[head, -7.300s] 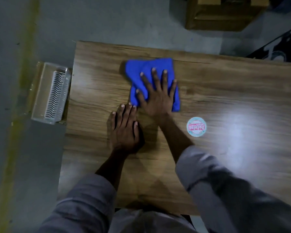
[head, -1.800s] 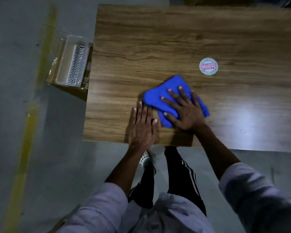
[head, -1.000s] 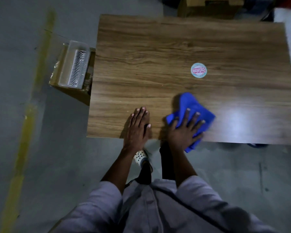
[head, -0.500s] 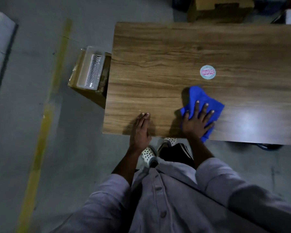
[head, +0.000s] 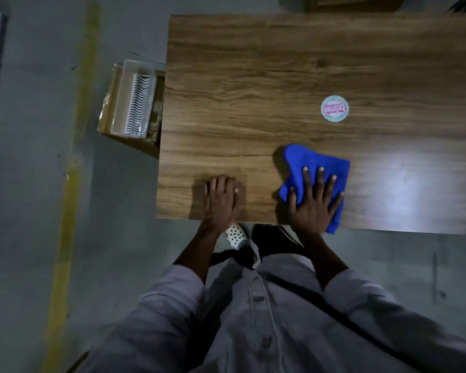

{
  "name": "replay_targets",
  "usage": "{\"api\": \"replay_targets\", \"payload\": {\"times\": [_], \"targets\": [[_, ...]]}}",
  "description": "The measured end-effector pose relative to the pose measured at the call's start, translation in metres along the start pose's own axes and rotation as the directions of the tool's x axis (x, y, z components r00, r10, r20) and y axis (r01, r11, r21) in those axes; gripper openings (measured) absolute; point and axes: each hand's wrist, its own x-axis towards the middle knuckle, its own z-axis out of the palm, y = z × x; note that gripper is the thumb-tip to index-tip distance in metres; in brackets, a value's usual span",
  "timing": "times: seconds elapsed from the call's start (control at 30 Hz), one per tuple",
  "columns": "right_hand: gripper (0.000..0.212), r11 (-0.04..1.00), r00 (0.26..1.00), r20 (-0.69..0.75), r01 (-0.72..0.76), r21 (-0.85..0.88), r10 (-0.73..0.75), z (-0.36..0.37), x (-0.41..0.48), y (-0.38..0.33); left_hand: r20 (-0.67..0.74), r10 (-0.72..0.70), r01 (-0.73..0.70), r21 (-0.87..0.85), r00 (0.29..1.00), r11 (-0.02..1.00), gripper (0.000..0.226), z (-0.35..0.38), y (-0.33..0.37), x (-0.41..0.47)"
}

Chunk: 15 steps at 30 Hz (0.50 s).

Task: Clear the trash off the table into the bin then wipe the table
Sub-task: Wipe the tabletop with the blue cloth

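At near edge of bench (head: 253, 76), right hand (head: 314, 208) flat on blue cloth (head: 315, 161) — fingers spread, grip released, left hand (head: 222, 201) resting on wood alongside, grip released, holding nothing

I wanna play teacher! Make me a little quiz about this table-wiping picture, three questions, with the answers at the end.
1. True or false: the right hand lies flat, fingers spread, on the blue cloth.
2. What lies on the table beyond the cloth? A) a cup B) a round sticker C) a spoon
3. Does the left hand touch the cloth?
Key: 1 true; 2 B; 3 no, it rests on bare wood, apart from the cloth.
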Motion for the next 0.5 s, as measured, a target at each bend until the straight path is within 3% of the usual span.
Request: {"api": "replay_targets", "payload": {"times": [0.07, 0.1, 0.17, 0.23, 0.3, 0.4, 0.43, 0.5], "targets": [[0.071, 0.993, 0.994, -0.006, -0.107, 0.042, 0.107, 0.006, 0.002, -0.035, -0.058, -0.039, 0.038, -0.003, 0.998, 0.999, 0.023, 0.001, 0.000, 0.018], [0.072, 0.997, 0.998, 0.008, -0.061, 0.053, 0.061, 0.008, 0.001, -0.051, -0.080, -0.055, 0.054, -0.005, 0.995, 0.999, 0.026, 0.005, -0.001, 0.022], [0.071, 0.982, 0.982, 0.041, 0.182, 0.044, -0.184, 0.015, -0.009, -0.077, -0.095, -0.072, 0.074, 0.015, 0.993, 0.997, 0.035, 0.014, -0.003, 0.022], [0.072, 0.919, 0.914, 0.094, 0.391, 0.052, -0.395, 0.017, -0.026, -0.088, -0.111, -0.087, 0.093, 0.054, 0.990, 0.994, 0.050, 0.020, -0.005, 0.021], [0.071, 0.868, 0.861, 0.108, 0.494, 0.057, -0.497, 0.015, -0.039, -0.079, -0.100, -0.101, 0.107, 0.050, 0.990, 0.993, 0.065, 0.017, -0.010, 0.022], [0.067, 0.780, 0.774, 0.115, 0.625, 0.021, -0.623, 0.004, -0.033, -0.027, -0.061, -0.045, 0.042, -0.052, 0.997, 0.998, 0.061, 0.013, -0.016, 0.021], [0.067, 0.789, 0.783, 0.119, 0.614, -0.001, -0.610, -0.002, -0.026, -0.003, -0.063, -0.028, 0.023, -0.086, 0.998, 0.996, 0.057, 0.012, -0.019, 0.020], [0.067, 0.898, 0.894, 0.111, 0.440, -0.026, -0.435, -0.012, -0.007, 0.029, -0.076, -0.010, 0.002, -0.106, 0.997, 0.994, 0.050, 0.011, -0.024, 0.016]]}}
